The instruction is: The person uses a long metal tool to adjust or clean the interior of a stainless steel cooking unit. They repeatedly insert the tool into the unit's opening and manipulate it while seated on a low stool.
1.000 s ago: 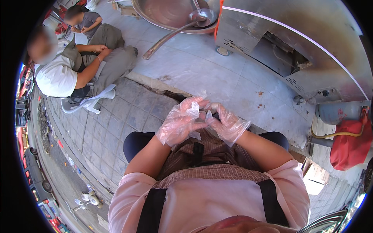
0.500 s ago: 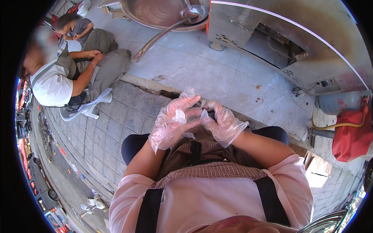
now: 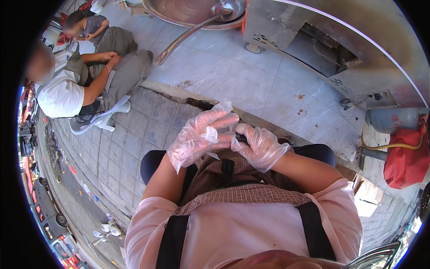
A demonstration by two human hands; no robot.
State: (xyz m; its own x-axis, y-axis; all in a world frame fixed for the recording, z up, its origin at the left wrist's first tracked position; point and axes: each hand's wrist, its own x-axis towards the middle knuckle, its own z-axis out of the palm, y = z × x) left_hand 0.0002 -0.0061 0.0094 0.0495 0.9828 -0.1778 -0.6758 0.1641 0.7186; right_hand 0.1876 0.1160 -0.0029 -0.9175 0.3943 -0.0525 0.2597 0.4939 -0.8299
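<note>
Both my hands wear thin clear plastic gloves and meet above my lap. My left hand (image 3: 201, 134) is open, its fingers stretched toward the right hand. A small shiny whitish patch (image 3: 209, 134) shows against its fingers; whether it is crumpled glove film or a separate piece I cannot tell. My right hand (image 3: 262, 145) is closed, thumb and fingers bent together at the left hand's fingertips. Something dark (image 3: 242, 138) shows between its fingers, too hidden to name. Below the hands lies a brown checked apron (image 3: 242, 197) with black straps.
A seated person (image 3: 67, 94) on a white plastic chair (image 3: 104, 117) and a child (image 3: 92, 27) are at the left. Ahead, a ladle (image 3: 188, 38) rests across a wide metal basin (image 3: 179, 18). A wheeled metal stove (image 3: 286, 31), gas cylinder (image 3: 385, 120) and red bag (image 3: 406, 157) stand right.
The view has shifted slightly. My left hand's fingers have straightened and spread a little more. My right hand stays closed at their tips.
</note>
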